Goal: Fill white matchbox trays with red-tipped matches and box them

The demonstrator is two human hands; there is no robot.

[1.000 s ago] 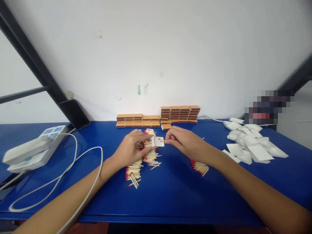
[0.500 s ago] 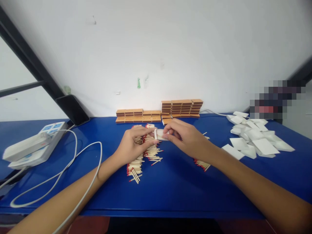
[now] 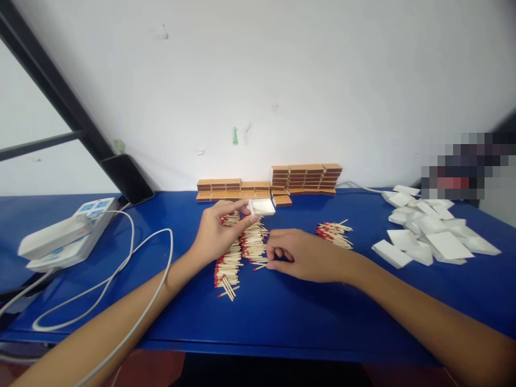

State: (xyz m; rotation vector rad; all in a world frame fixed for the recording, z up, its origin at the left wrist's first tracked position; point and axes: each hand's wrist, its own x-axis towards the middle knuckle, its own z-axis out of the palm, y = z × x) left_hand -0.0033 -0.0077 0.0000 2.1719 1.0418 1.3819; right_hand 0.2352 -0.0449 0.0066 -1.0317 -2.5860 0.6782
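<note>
My left hand (image 3: 220, 231) pinches a white matchbox tray (image 3: 264, 207) by its left end, thumb below and fingers above. The tray's open side faces me; a few faint marks show at its left end, too small to make out. Below it lie two long heaps of red-headed matches (image 3: 253, 242), partly under my left hand. My right hand (image 3: 300, 253) is lowered to the right edge of these heaps. Its thumb and forefinger close at the tail of a loose match (image 3: 260, 267). Another heap of matches (image 3: 332, 232) lies behind my right wrist.
Stacked brown matchboxes (image 3: 306, 178) line the wall, with one box (image 3: 282, 201) in front. White trays (image 3: 427, 226) are piled at right. At left are a power strip (image 3: 68, 252), a phone (image 3: 127, 178) and a white cable (image 3: 171, 252) crossing my left forearm.
My right hand has let go of the white tray and come down toward me to the matches' edge. My left hand keeps the tray, now raised slightly. The view has shifted a little.
</note>
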